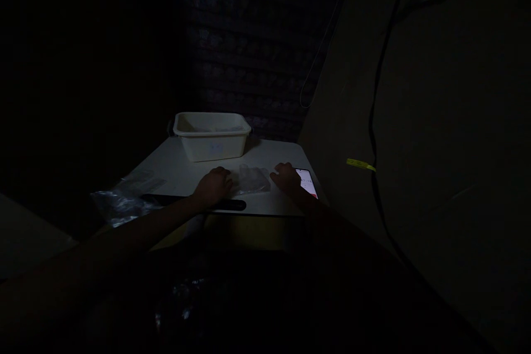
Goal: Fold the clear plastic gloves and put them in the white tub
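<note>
A small clear plastic bag (254,180) lies on the white table between my two hands, its contents too dim to make out. My left hand (213,187) rests at the bag's left edge, palm down, fingers a little apart and touching it. To the bag's right is my right hand (286,178), fingers loosely bent and apart, nothing visible in them. A long black bar (234,205) with a rounded end lies along the table's front edge, passing beneath my left wrist. Right beside my right hand, a phone (307,183) lies with its screen lit.
Behind the bag, a white plastic tub (213,147) stands on the table (274,150). Crumpled clear plastic (124,206) hangs over the table's left front corner. On the right wall runs a black cable (375,116) with a yellow tag (360,164). Surroundings are very dark.
</note>
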Available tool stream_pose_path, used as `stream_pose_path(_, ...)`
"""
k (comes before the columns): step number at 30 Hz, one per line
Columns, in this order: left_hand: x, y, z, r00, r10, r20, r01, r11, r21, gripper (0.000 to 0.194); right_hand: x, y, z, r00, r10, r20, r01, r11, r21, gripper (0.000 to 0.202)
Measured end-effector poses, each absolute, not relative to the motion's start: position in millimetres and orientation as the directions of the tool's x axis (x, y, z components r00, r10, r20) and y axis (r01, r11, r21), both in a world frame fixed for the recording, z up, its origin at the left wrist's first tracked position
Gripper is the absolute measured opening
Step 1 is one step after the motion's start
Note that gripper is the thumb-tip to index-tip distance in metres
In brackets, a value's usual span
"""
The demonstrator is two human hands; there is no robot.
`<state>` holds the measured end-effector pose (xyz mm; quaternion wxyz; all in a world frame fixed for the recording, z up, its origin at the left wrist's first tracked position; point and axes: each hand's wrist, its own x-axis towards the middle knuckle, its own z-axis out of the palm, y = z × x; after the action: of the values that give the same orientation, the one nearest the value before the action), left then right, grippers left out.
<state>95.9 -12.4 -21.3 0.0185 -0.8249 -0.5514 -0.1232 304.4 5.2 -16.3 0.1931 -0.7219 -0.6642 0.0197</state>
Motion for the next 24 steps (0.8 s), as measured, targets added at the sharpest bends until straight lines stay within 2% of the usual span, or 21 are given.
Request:
stream_pose_path(2,108,-12,-24,0.403,0.898,0.176,0.904,-0.421,0.075,0.038,303,8,-10,0.026,0.960,0.280,0.975,0.037,-0.217,0.028)
stream_pose_path(7,129,-10,-29,0.470,0.874,0.123,0.881,-0.473,-0.009,0.048,269,18,-17,-0.403,0.854,0.330,0.890,0.449,-0.076,0.037)
stream_pose_path(9,130,-7,-32,0.508,0.853,0.122,0.860,-0.509,-0.027,0.046,256,21,-27,-0.474,0.818,0.325,0.858,0.512,-0.037,0.040)
stream_pose_path(14,121,-1,-47,0.487,0.867,0.101,0.873,-0.482,-0.077,0.054,257,20,-51,-0.444,0.856,0.264,0.884,0.467,-0.024,0.049)
stream_pose_path(19,110,1,-54,0.398,0.914,0.077,0.917,-0.395,-0.055,0.068,276,15,-61,-0.389,0.894,0.224,0.910,0.411,-0.060,0.051)
stream_pose_path(24,100,5,-48,0.327,0.941,0.083,0.945,-0.324,-0.048,0.058,290,14,-58,-0.269,0.939,0.215,0.954,0.290,-0.073,0.052)
